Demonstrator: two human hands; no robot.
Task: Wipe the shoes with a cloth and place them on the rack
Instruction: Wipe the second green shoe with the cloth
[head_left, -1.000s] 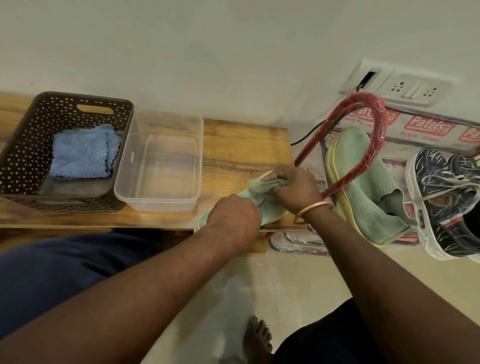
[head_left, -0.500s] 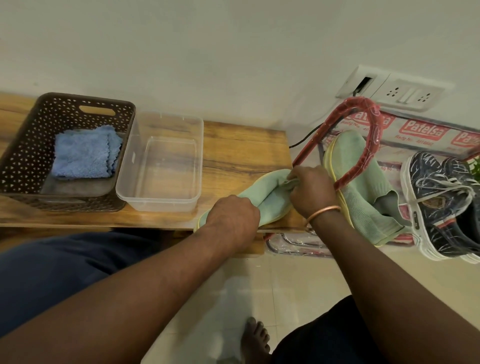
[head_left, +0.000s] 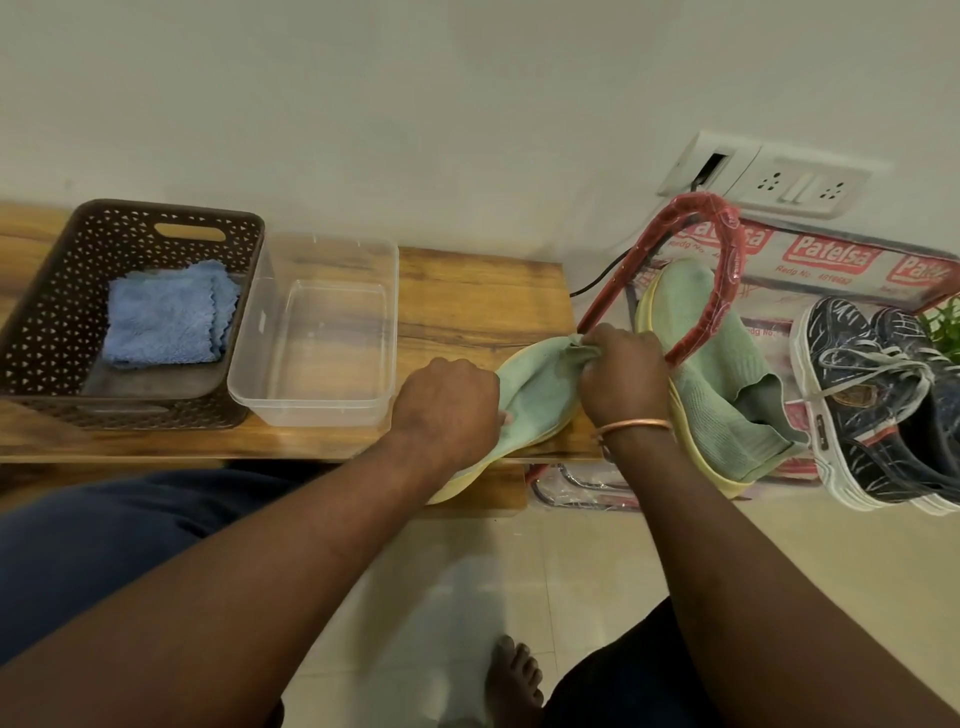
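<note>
A pale green knit shoe (head_left: 530, 402) with a yellow sole lies on the right end of the wooden table (head_left: 467, 291), its heel past the front edge. My left hand (head_left: 447, 408) grips its heel half. My right hand (head_left: 621, 376) pinches a bunched pale green cloth (head_left: 574, 345) against the shoe's toe end. The matching green shoe (head_left: 727, 374) leans on the red-framed rack (head_left: 724, 291) at the right. A pair of dark patterned sneakers (head_left: 878, 410) stands beside it on the rack.
A brown perforated basket (head_left: 47, 332) holding a folded blue cloth (head_left: 166, 317) stands at the table's left. A clear plastic tub (head_left: 317, 410) sits next to it. A wall socket (head_left: 779, 182) is above the rack. My bare foot (head_left: 514, 680) rests on the tiled floor.
My right hand has slid the cloth rightward along the shoe, from its middle to the toe end. My left hand has kept its hold on the heel half.
</note>
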